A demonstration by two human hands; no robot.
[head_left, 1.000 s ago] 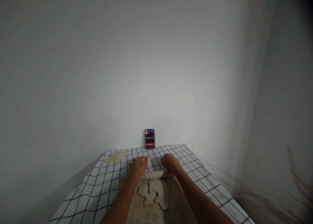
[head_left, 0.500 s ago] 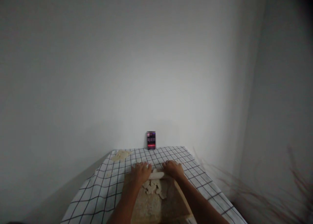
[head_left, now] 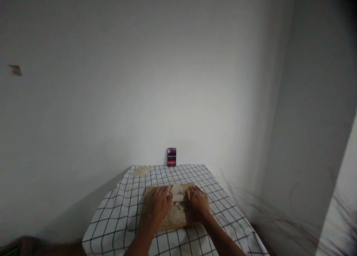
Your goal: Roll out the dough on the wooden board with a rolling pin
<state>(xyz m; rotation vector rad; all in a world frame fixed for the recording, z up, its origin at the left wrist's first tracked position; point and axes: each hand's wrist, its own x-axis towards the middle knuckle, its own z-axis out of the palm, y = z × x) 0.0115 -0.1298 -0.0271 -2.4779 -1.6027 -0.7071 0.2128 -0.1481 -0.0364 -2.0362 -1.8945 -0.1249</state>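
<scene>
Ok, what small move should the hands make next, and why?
I'd probably draw the rolling pin slightly nearer, using both hands evenly: the left hand and right hand are at either end of it, and a ragged piece of dough shows on its near side, on the board.

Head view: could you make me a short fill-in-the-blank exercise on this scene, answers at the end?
The left hand and right hand cover the ends of a pale ____.
Dough beside it lies on a wooden ____.
More dough lies near the tablecloth's far ____ corner.
The cloth is white with dark crossing ____.

Missing words: rolling pin; board; left; lines.
</scene>
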